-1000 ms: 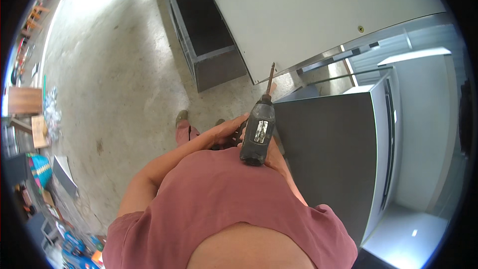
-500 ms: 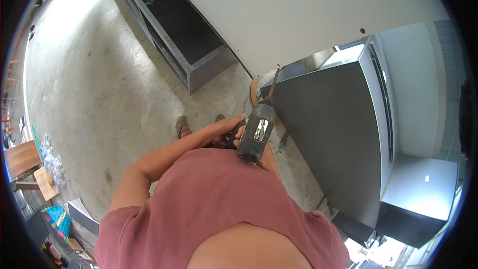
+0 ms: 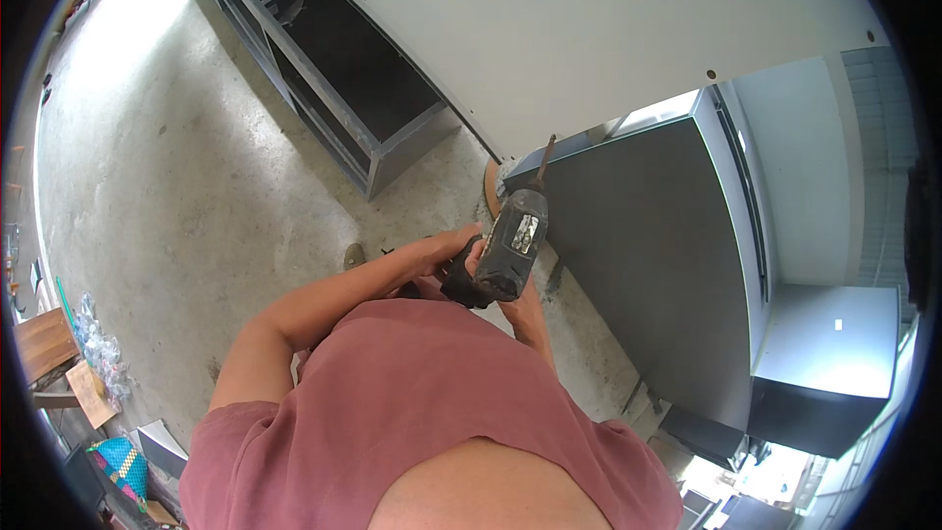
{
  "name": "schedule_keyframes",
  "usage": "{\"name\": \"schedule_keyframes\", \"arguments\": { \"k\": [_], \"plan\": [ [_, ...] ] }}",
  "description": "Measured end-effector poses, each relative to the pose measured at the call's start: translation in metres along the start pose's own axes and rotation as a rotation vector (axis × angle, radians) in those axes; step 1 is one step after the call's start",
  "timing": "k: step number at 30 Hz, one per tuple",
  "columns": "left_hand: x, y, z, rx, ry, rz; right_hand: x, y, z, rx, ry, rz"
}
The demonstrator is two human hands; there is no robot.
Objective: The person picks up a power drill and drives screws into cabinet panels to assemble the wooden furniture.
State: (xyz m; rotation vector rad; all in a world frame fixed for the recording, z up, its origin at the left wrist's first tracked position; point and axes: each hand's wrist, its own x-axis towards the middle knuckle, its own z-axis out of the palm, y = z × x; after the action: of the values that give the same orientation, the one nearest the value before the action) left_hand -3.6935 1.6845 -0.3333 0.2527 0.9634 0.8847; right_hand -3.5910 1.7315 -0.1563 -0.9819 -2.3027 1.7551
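A black power drill [image 3: 512, 247] with a long, thin bit stands out in front of my chest, its tip pointing up and away toward a pale panel [image 3: 589, 49]. My right hand [image 3: 478, 257] is closed round the drill's grip; its fingers show beside the body, while the rest is behind the tool. From the left, my left hand [image 3: 449, 243] reaches across and closes against the drill's black lower part. Its fingertips are partly hidden there. In this view the bit tip overlaps the region near the panel's lower edge; contact cannot be told.
A grey open-framed cabinet [image 3: 397, 152] lies on the concrete floor [image 3: 186, 177] at the far left. Right of me stands a large dark grey cabinet [image 3: 648, 255], with a smaller box-shaped unit [image 3: 829, 339] beyond it. Wood pieces [image 3: 46, 344] and clear plastic wrapping [image 3: 101, 353] lie at far left.
The drill has tipped slightly, and more of its black lower part shows beside my hands. The surroundings have shifted a little in the view. Both hands remain at the drill.
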Motion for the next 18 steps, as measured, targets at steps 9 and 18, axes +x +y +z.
{"name": "schedule_keyframes", "arguments": {
  "k": [9, 18],
  "plan": [
    [-0.052, 0.033, 0.015, 0.063, 0.076, -0.042, 0.001, -0.006, 0.008, 0.119, 0.043, 0.077],
    [-0.044, 0.03, 0.003, 0.042, 0.019, -0.073, 0.009, 0.0, 0.017, 0.065, 0.04, -0.001]
  ]
}}
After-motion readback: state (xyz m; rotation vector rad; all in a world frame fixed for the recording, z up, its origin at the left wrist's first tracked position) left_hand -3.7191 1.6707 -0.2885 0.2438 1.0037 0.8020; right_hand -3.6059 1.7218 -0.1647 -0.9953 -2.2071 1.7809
